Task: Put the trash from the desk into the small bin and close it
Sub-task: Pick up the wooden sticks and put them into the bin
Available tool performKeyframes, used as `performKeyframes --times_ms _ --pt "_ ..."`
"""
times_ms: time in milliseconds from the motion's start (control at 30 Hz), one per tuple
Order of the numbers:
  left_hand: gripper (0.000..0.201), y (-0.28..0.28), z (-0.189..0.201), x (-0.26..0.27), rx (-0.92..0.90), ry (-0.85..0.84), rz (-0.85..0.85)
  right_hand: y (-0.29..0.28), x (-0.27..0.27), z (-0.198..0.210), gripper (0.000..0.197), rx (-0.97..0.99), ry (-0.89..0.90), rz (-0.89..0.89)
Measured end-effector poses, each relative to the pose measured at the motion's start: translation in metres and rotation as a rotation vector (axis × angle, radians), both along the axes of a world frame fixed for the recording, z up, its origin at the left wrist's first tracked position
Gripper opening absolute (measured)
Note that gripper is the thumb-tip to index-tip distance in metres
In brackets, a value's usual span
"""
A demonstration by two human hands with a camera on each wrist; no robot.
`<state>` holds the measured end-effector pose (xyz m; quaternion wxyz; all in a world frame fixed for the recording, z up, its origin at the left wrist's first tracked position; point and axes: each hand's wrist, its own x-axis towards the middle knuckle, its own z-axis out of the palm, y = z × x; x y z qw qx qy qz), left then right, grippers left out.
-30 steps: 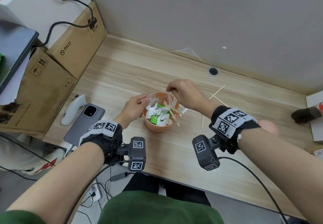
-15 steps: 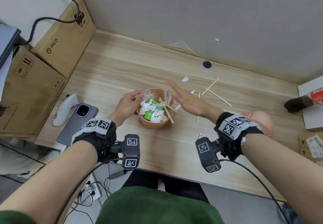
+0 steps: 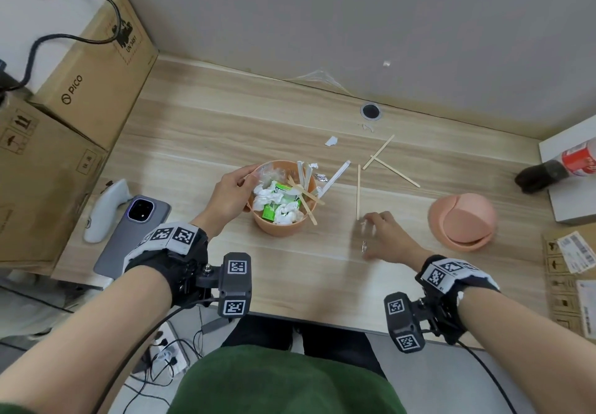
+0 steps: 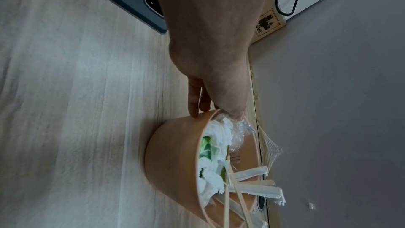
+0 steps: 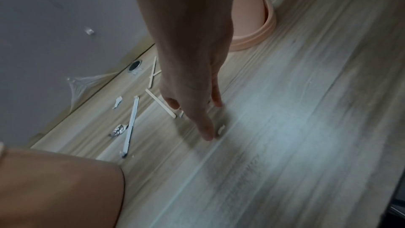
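View from above the table (image 3: pixel 200 123). My left hand (image 3: pixel 230 195) holds the small bin (image 3: pixel 277 226) by its near-left rim, thumb inside and fingers (image 4: pixel 194 100) curled over the outer wall. The bin stands upright at the table's centre, uncovered and packed with white tissue, a green wrapper, clear film and wooden sticks that jut past the rim. Its lid (image 3: pixel 462 220) lies well apart to the right, resting on the table. My right hand (image 3: pixel 385 236) reaches down to the surface between bin and lid; its fingers (image 5: pixel 205 127) are extended and loosely spread, tips touching the table beside a small clear scrap (image 5: pixel 221 129), gripping nothing. Just beyond the fingertips lies one wooden stick (image 3: pixel 358 192); two crossed sticks (image 3: pixel 383 162), a white paper sleeve (image 3: pixel 335 178), a crumpled foil bit (image 5: pixel 119 130) and a torn white scrap (image 3: pixel 331 141) remain scattered toward the wall. At left lie a phone (image 3: pixel 129 236) and a white controller (image 3: pixel 104 213), beside cardboard boxes (image 3: pixel 64 142).
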<state>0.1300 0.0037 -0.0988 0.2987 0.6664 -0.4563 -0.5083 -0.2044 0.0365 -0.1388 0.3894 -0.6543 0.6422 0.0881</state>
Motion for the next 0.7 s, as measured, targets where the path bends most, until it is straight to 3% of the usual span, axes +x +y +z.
performKeyframes --times_ms 400,700 --pt "0.03 0.002 -0.001 -0.001 -0.008 -0.022 0.005 0.004 0.005 -0.012 0.018 -0.184 0.06 0.087" --pt "0.029 0.002 -0.001 -0.002 -0.022 -0.025 0.007 0.018 -0.029 -0.005 0.02 -0.131 -0.001 -0.1"
